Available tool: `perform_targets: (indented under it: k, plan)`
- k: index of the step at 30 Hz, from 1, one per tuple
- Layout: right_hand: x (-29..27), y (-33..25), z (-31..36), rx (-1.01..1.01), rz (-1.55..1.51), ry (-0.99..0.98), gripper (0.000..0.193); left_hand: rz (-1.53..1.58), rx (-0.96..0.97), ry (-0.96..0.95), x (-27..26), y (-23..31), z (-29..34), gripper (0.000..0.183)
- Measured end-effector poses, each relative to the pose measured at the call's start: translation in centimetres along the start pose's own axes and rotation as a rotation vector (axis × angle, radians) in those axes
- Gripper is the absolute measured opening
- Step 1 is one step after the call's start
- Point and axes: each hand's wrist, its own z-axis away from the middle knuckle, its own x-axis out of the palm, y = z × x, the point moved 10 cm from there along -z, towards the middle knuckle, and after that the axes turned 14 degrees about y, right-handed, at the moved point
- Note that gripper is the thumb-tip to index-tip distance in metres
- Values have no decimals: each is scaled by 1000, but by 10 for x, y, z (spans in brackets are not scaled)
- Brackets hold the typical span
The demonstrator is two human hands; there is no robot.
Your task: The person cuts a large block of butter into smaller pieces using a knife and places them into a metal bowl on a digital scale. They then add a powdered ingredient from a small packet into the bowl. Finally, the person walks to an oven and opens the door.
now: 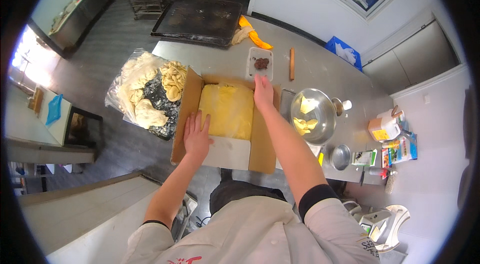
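Observation:
An open cardboard box [262, 151] sits at the near edge of the steel table, its flaps spread. Inside lies a large yellow block of what looks like butter [227, 109], with thin clear film over it. My left hand [197, 136] rests at the block's near left corner by the box wall, fingers stretched and apart. At the far right corner, my right hand [263, 94] grips the edge of the box; some of its fingers are hidden.
Left of the box, pale dough [150, 114] lies on a floury black tray, partly under plastic. Beyond are a dark baking tray [197, 21], a plastic tub [253, 71] with brown paste and a rolling pin [292, 64]. A steel bowl [327, 124] with yellow pieces stands right.

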Motion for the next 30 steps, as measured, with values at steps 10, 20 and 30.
perform_targets:
  k: [10,20,30]
  plan:
    - [47,51,149,-624,810,-168,63,109,-393,178,-119,-18,-6,108]
    - [-63,-45,145,-767,519,60,45,183,131,83,13,28,25,60]
    - [-20,100,180,-40,-176,-34,72,325,-40,245,26,0,7,79]
